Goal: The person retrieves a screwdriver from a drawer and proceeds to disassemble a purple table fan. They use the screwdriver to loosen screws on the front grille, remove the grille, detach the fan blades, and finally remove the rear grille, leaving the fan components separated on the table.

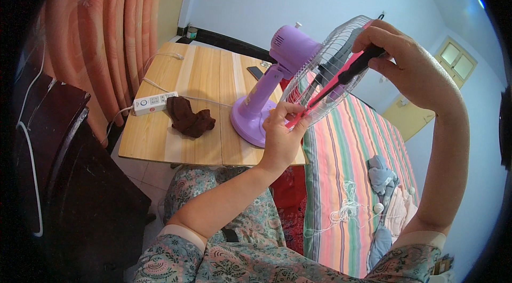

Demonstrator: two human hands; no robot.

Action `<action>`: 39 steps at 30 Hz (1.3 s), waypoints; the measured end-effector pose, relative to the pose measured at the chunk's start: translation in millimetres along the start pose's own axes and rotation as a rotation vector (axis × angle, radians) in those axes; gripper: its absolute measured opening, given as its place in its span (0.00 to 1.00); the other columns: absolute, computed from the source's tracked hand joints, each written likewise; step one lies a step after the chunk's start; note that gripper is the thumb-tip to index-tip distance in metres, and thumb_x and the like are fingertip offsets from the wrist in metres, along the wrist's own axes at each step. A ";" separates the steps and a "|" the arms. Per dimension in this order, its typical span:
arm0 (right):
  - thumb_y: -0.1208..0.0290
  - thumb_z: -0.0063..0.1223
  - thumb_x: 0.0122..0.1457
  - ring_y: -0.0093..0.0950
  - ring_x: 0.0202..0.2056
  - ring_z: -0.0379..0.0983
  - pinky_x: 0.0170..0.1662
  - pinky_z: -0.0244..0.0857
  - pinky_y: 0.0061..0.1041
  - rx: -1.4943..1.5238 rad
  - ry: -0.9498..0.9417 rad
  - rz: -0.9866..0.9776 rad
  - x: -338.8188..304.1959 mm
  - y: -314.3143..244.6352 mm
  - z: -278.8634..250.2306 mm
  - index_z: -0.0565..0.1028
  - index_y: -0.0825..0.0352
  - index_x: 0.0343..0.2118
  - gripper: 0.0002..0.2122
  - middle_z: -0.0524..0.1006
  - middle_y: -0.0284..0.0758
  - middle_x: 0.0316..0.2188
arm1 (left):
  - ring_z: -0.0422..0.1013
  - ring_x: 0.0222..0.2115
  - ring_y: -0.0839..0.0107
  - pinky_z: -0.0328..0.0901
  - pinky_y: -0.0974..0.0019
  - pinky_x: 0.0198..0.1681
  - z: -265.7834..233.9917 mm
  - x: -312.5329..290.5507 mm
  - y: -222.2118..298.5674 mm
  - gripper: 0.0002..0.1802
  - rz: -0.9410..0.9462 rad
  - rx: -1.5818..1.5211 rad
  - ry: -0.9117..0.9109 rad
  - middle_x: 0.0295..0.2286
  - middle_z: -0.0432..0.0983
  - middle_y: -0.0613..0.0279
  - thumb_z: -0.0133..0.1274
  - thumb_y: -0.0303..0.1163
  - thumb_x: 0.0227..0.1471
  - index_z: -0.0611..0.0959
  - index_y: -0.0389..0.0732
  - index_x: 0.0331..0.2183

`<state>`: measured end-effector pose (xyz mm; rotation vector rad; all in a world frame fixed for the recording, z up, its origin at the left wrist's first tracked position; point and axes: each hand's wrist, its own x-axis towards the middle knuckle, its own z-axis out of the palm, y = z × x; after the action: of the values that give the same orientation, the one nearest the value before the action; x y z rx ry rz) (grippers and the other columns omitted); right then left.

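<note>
I see the purple fan standing on the wooden table, its head above the base and its wire grille facing right. At the fan's front, I have the left hand pinched on the lower end of the pink rim. By the upper part of the grille, the right hand is clamped on a slim black tool that slants down along the rim; I can't make out its exact kind. Left of the fan I see a crumpled brown cloth, with a white power strip just beyond it. Right of the fan is a striped bedspread, with tangled white cord on it
</note>
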<state>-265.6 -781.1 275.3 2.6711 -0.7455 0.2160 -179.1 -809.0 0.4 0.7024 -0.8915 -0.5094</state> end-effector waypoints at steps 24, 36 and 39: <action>0.80 0.52 0.55 0.27 0.36 0.73 0.38 0.67 0.28 -0.105 0.016 -0.092 -0.2 0.5 7.9 0.72 0.67 0.38 0.08 0.71 0.34 0.38 | 0.63 0.32 0.76 0.60 0.70 0.39 -1.4 0.9 -3.1 0.10 0.020 0.040 -0.003 0.29 0.69 0.66 0.59 0.28 0.48 0.76 0.40 0.33; 0.65 0.51 0.58 0.32 0.28 0.71 0.33 0.65 0.32 -0.358 -0.202 0.306 2.5 -9.2 -0.4 0.72 0.70 0.30 0.11 0.75 0.38 0.26 | 0.67 0.30 0.70 0.63 0.64 0.37 -1.5 0.0 -0.5 0.10 0.042 0.047 0.017 0.28 0.71 0.63 0.61 0.28 0.46 0.77 0.40 0.32; 0.71 0.52 0.57 0.31 0.31 0.71 0.35 0.67 0.32 -0.343 -0.125 0.099 -3.5 -6.0 1.1 0.72 0.68 0.32 0.06 0.74 0.36 0.32 | 0.67 0.30 0.70 0.63 0.64 0.36 -1.4 0.2 0.2 0.10 0.038 0.010 0.021 0.28 0.71 0.62 0.61 0.27 0.45 0.76 0.39 0.32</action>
<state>-265.4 -775.0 271.7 2.3409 -0.8684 -0.0526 -177.8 -808.6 0.1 0.6975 -0.8863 -0.4637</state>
